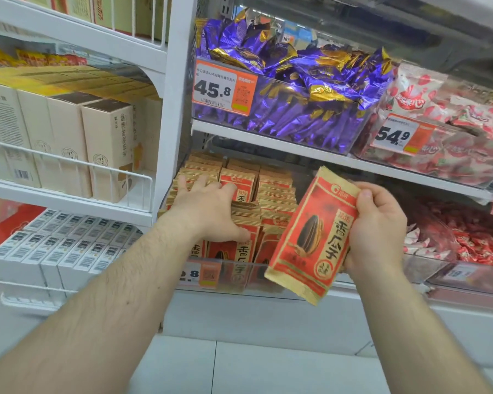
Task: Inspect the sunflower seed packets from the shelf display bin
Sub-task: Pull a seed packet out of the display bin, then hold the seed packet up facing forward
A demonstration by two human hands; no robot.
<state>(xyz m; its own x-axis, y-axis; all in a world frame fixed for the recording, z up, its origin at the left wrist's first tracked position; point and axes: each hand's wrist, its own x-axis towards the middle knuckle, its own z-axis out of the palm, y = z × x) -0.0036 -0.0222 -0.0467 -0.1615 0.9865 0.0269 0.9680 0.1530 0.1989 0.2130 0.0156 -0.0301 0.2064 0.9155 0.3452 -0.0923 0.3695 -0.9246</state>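
Note:
A clear display bin (225, 275) on the lower shelf holds several rows of red and tan sunflower seed packets (273, 191), standing upright. My left hand (211, 211) reaches into the bin and rests on the packet tops, fingers spread and fairly straight, thumb against the front of one packet. In front of the bin's right side, my right hand (379, 228) grips one sunflower seed packet (313, 237) by its right edge. This packet is tilted with its printed front facing me.
A bin of purple and gold candy (296, 89) sits on the shelf above, with a bin of pink and white sweets (439, 109) to its right. Red wrapped candies (481, 243) fill the bin at lower right. Beige boxes (69, 137) stand behind white wire rails at left.

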